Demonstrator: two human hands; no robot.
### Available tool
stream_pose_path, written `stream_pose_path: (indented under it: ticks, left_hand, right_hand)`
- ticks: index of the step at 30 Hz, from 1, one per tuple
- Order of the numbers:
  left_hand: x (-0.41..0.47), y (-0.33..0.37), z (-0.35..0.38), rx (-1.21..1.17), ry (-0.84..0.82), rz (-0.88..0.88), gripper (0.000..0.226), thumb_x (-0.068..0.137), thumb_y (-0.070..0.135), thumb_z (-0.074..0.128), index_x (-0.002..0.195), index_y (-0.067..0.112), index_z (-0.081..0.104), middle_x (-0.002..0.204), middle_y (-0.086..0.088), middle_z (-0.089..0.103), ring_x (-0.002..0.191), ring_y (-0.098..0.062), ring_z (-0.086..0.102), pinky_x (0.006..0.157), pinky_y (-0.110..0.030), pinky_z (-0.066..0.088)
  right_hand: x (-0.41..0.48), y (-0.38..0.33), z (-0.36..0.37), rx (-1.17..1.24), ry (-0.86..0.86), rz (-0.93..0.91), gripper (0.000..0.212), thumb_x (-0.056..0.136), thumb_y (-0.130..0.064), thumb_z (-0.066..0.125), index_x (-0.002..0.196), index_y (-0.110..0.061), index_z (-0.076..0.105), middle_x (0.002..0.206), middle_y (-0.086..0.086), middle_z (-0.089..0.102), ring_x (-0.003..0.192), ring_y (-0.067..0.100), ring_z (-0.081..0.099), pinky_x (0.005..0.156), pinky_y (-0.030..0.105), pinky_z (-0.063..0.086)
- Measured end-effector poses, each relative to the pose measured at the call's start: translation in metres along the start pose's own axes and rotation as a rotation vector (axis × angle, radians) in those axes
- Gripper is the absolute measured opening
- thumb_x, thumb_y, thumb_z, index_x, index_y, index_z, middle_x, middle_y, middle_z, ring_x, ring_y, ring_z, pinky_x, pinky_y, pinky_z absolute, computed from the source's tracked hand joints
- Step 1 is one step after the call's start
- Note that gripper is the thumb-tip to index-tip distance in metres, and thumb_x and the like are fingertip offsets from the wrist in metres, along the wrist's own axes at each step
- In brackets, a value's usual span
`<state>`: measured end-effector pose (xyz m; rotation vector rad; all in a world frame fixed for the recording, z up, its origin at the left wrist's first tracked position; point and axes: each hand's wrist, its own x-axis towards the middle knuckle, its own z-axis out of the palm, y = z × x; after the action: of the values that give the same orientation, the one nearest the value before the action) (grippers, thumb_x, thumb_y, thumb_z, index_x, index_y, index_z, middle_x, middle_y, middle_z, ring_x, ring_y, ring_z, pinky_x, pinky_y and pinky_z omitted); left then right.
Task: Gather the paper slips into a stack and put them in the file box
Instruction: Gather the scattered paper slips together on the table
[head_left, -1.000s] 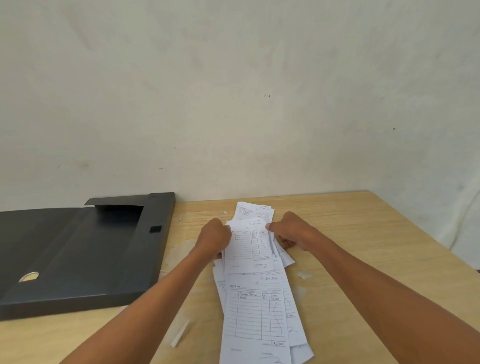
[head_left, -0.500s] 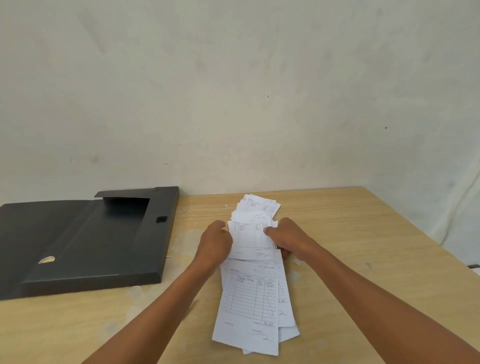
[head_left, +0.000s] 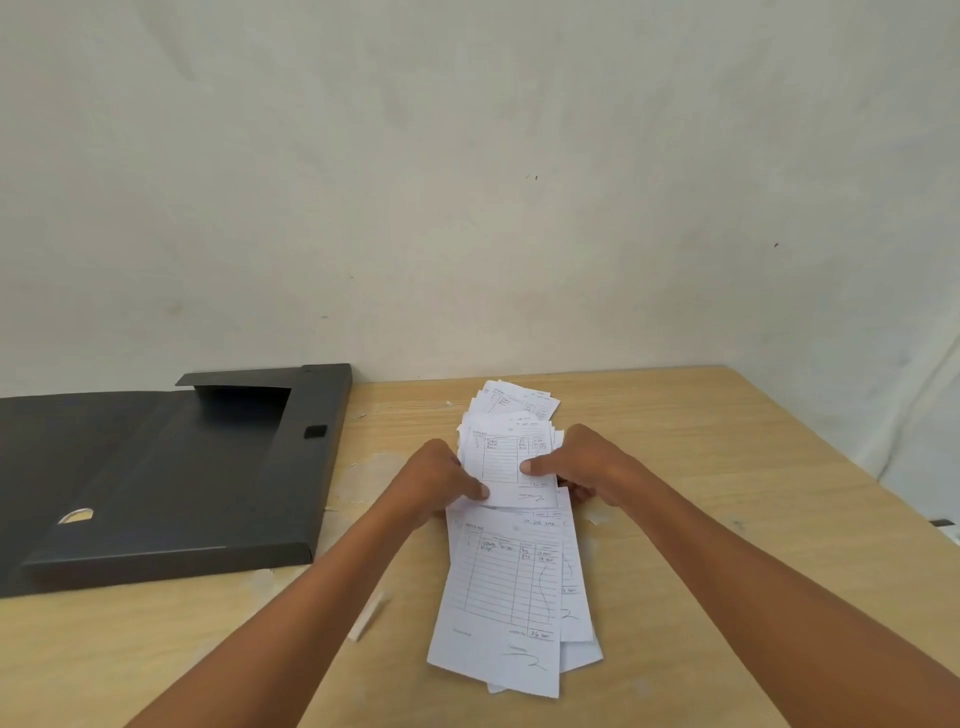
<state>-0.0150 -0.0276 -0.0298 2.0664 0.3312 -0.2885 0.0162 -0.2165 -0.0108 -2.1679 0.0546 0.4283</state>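
White paper slips (head_left: 506, 582) with printed tables and handwriting lie in a loose line down the middle of the wooden table (head_left: 727, 493). My left hand (head_left: 436, 480) and my right hand (head_left: 582, 467) both pinch a small bundle of slips (head_left: 501, 457) from either side, thumbs on top. More slips fan out behind the bundle, toward the wall. The dark grey file box (head_left: 171, 478) lies open and flat at the left, apart from the slips.
A pale wall stands close behind the table. The table's right edge runs diagonally at the far right. A thin white paper strip (head_left: 369, 618) lies near my left forearm. Pale scuffed patches mark the wood by the box.
Both hands have closed tighter on the bundle and drawn it slightly nearer. The view has tilted, so the lower slips show fully.
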Motion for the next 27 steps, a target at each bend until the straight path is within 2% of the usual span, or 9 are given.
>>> stream_pose_path:
  ticks: [2, 3, 5, 9, 12, 14, 16, 22, 27]
  left_hand:
    - [-0.004, 0.002, 0.006, 0.053, 0.003, 0.040, 0.017, 0.075, 0.003, 0.082, 0.083, -0.002, 0.068, 0.081, -0.008, 0.071, 0.072, -0.020, 0.067, 0.065, -0.033, 0.057]
    - [-0.005, 0.001, 0.008, 0.065, 0.025, 0.055, 0.022, 0.074, 0.003, 0.083, 0.090, -0.004, 0.070, 0.091, -0.010, 0.074, 0.081, -0.024, 0.069, 0.074, -0.036, 0.057]
    - [-0.009, -0.002, 0.012, 0.069, 0.079, 0.094, 0.021, 0.076, 0.004, 0.083, 0.084, 0.001, 0.065, 0.087, -0.005, 0.069, 0.083, -0.023, 0.064, 0.075, -0.034, 0.052]
    - [-0.016, -0.006, 0.013, 0.038, 0.127, 0.109, 0.018, 0.079, 0.003, 0.082, 0.083, 0.005, 0.064, 0.074, 0.002, 0.059, 0.080, -0.020, 0.059, 0.071, -0.028, 0.048]
    - [-0.014, -0.003, 0.014, 0.039, 0.109, 0.072, 0.027, 0.078, 0.005, 0.083, 0.098, 0.000, 0.065, 0.098, -0.004, 0.068, 0.093, -0.023, 0.065, 0.079, -0.034, 0.054]
    - [-0.014, 0.002, 0.015, 0.025, 0.097, 0.035, 0.036, 0.078, 0.003, 0.082, 0.108, 0.001, 0.061, 0.105, -0.005, 0.065, 0.101, -0.025, 0.064, 0.080, -0.034, 0.052]
    - [-0.014, 0.004, 0.017, 0.001, 0.064, 0.029, 0.027, 0.079, -0.003, 0.076, 0.101, 0.003, 0.062, 0.105, -0.009, 0.069, 0.100, -0.028, 0.066, 0.084, -0.038, 0.056]
    - [-0.022, -0.002, 0.028, -0.174, 0.056, 0.066, 0.031, 0.091, -0.003, 0.057, 0.115, 0.009, 0.042, 0.100, -0.003, 0.057, 0.085, -0.016, 0.056, 0.061, -0.027, 0.047]
    - [-0.027, -0.003, 0.023, -0.489, 0.054, 0.150, 0.034, 0.095, -0.006, 0.057, 0.122, 0.010, 0.043, 0.123, -0.010, 0.060, 0.100, -0.023, 0.065, 0.079, -0.037, 0.058]
  right_hand:
    - [0.000, 0.000, 0.006, 0.005, 0.000, -0.023, 0.028, 0.083, -0.007, 0.076, 0.108, -0.008, 0.065, 0.096, -0.001, 0.069, 0.083, 0.017, 0.065, 0.057, 0.021, 0.046]
    - [0.000, 0.000, 0.009, 0.016, 0.012, -0.025, 0.032, 0.082, -0.004, 0.076, 0.113, -0.005, 0.065, 0.104, 0.001, 0.070, 0.091, 0.019, 0.066, 0.064, 0.023, 0.050]
    - [0.002, 0.005, 0.012, 0.066, 0.030, -0.012, 0.038, 0.081, -0.003, 0.076, 0.118, -0.003, 0.066, 0.115, 0.005, 0.072, 0.094, 0.020, 0.068, 0.071, 0.027, 0.053]
    - [-0.007, 0.004, 0.009, 0.107, 0.020, -0.008, 0.031, 0.087, -0.006, 0.072, 0.117, -0.005, 0.066, 0.101, 0.001, 0.070, 0.069, 0.003, 0.060, 0.052, 0.017, 0.042]
    - [-0.018, 0.004, 0.010, 0.067, -0.028, 0.006, 0.032, 0.087, -0.008, 0.073, 0.118, -0.010, 0.066, 0.098, -0.002, 0.068, 0.076, 0.009, 0.061, 0.053, 0.019, 0.039]
    - [-0.021, 0.007, 0.012, 0.084, -0.049, -0.003, 0.041, 0.082, -0.004, 0.075, 0.121, -0.010, 0.065, 0.113, 0.001, 0.071, 0.097, 0.018, 0.064, 0.066, 0.026, 0.048]
    - [-0.023, 0.010, 0.016, 0.166, -0.031, -0.005, 0.045, 0.081, 0.004, 0.073, 0.124, -0.006, 0.065, 0.124, 0.008, 0.069, 0.112, 0.025, 0.064, 0.083, 0.032, 0.053]
    - [-0.031, 0.018, 0.024, 0.188, 0.078, -0.024, 0.034, 0.086, 0.005, 0.066, 0.120, 0.000, 0.065, 0.116, 0.012, 0.070, 0.099, 0.024, 0.066, 0.073, 0.028, 0.054]
    - [-0.037, 0.011, 0.017, 0.364, 0.090, -0.084, 0.022, 0.089, 0.007, 0.061, 0.091, -0.014, 0.064, 0.114, 0.011, 0.070, 0.097, 0.025, 0.068, 0.077, 0.033, 0.056]
